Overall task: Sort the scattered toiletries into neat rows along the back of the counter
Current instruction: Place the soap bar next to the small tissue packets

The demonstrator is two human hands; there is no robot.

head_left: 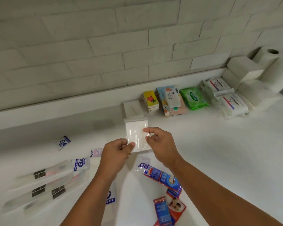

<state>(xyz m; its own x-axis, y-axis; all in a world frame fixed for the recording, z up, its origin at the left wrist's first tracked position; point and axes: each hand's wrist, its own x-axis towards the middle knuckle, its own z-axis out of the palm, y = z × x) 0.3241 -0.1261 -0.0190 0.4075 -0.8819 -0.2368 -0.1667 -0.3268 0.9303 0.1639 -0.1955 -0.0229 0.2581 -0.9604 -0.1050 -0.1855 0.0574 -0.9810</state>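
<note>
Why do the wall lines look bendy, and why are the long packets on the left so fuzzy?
Head view: the wide lens curves the wall bricks; the long packets near the left edge look smeared; the clear bag in both hands shows small shiny glare spots.

Head-height view, close, angled down over the counter (pixel 219 152) toward the wall (pixel 104 38).

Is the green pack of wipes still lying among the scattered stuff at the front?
No, the green pack lies in the row by the wall.
</note>
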